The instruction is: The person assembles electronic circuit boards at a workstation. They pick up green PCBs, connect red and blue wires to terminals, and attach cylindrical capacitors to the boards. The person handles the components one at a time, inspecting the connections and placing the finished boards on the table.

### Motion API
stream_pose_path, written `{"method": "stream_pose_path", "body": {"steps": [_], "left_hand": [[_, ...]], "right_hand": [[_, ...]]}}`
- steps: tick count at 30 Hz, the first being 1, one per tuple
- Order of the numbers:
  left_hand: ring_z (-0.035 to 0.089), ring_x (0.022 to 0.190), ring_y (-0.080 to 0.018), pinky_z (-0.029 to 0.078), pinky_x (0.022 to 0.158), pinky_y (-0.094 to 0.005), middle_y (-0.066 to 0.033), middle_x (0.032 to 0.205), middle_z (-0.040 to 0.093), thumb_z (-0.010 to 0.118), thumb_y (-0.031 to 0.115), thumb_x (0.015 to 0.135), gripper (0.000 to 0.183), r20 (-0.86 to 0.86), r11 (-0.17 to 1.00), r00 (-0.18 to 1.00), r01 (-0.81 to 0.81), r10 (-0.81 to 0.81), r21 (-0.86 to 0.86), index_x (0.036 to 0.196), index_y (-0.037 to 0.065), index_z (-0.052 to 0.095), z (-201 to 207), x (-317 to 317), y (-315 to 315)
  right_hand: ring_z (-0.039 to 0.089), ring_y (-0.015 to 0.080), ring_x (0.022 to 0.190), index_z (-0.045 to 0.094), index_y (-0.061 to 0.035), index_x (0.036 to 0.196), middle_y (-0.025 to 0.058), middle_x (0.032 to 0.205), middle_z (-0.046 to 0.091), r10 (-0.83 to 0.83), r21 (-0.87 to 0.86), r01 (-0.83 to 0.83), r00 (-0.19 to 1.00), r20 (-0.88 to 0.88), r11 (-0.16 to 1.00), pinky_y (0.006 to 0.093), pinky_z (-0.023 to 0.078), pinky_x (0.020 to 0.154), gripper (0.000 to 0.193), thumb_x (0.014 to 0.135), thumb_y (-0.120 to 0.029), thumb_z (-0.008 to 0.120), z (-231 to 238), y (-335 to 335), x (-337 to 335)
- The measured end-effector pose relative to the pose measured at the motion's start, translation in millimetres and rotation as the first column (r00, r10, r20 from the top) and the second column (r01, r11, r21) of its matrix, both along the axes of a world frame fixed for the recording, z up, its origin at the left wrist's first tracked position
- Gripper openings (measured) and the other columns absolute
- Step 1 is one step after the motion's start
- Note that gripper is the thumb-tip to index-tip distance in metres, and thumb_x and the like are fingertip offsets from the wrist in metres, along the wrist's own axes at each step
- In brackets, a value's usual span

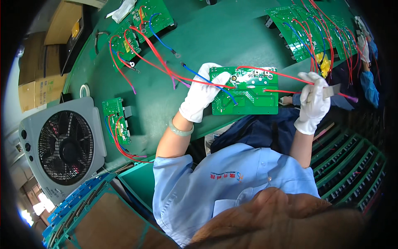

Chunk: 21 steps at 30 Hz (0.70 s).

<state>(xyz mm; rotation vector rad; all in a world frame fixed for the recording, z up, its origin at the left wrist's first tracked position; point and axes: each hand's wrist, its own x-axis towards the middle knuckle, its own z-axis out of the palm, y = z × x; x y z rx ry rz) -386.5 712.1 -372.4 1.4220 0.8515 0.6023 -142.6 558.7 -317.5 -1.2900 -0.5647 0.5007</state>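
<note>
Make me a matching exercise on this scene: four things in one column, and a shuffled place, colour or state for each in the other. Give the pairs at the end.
Column one:
1. left hand
2. right hand
3. box fan
4. bracelet

Column two:
A. pale green, ring-shaped
B. gripping red wires
C. grey and black
D. holding the green circuit board at its left edge

Pairs: 1-D, 2-B, 3-C, 4-A
</note>
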Motion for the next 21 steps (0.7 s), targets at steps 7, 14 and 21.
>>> {"method": "stream_pose_path", "body": {"steps": [7,14,21], "left_hand": [[0.057,0.080,-0.0079,0.050,0.068,-0.0246,-0.0044,0.089,0.060,0.069,0.019,0.090,0.032,-0.026,0.999,1.000,0.010,-0.011,-0.051,0.108,-0.001,0.052,8,6,3],[0.058,0.081,-0.0092,0.050,0.069,-0.0254,-0.0051,0.090,0.062,0.069,0.018,0.090,0.031,-0.024,0.994,0.999,0.032,-0.035,-0.101,0.108,-0.002,0.053,15,8,4],[0.060,0.087,-0.0111,0.051,0.075,-0.0264,-0.0069,0.095,0.062,0.066,0.016,0.093,0.028,0.051,0.993,0.997,0.057,-0.052,-0.108,0.109,-0.002,0.053,19,7,4]], "right_hand": [[0.046,0.0071,0.042,0.061,0.0018,0.106,0.0134,0.082,0.068,-0.110,-0.133,0.065,0.924,-0.365,0.989,0.0181,0.031,0.036,0.031,0.098,-0.028,0.058,-70,-28,5],[0.037,0.0045,0.038,0.064,0.0025,0.105,-0.0004,0.055,0.051,-0.119,-0.282,0.000,0.907,-0.404,0.959,0.0192,0.024,0.036,0.041,0.096,-0.037,0.059,-62,-23,-6],[0.037,0.0039,0.038,0.066,0.0033,0.103,0.0009,0.058,0.054,-0.008,-0.341,-0.127,0.930,-0.368,0.931,0.0185,0.024,0.037,0.044,0.099,-0.039,0.053,-62,-37,3]]}}
